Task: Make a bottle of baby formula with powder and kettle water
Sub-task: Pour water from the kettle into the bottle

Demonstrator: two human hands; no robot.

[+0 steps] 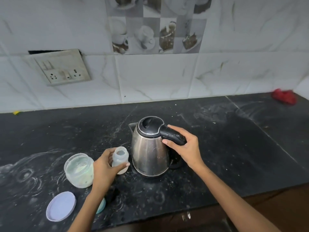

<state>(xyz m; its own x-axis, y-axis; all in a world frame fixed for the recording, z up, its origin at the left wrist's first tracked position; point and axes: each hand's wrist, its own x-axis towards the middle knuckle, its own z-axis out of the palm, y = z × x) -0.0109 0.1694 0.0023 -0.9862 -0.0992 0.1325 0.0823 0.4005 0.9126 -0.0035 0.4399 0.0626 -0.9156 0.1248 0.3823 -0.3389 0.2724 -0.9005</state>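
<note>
A steel kettle (149,154) with a black lid stands upright on the dark counter (225,148), its spout to the left. My right hand (185,148) is wrapped around its black handle. Just left of the kettle, a small translucent baby bottle (120,156) stands uncapped on the counter, held by my left hand (104,169). An open glass jar (78,170) with white formula powder inside sits left of the bottle. Its pale round lid (61,206) lies flat near the counter's front edge.
A teal object (101,205) and a dark one (112,195) are partly hidden under my left forearm. A red cloth (284,96) lies at the far right by the tiled wall. A socket panel (62,67) is on the wall, upper left. Powder smears cover the counter.
</note>
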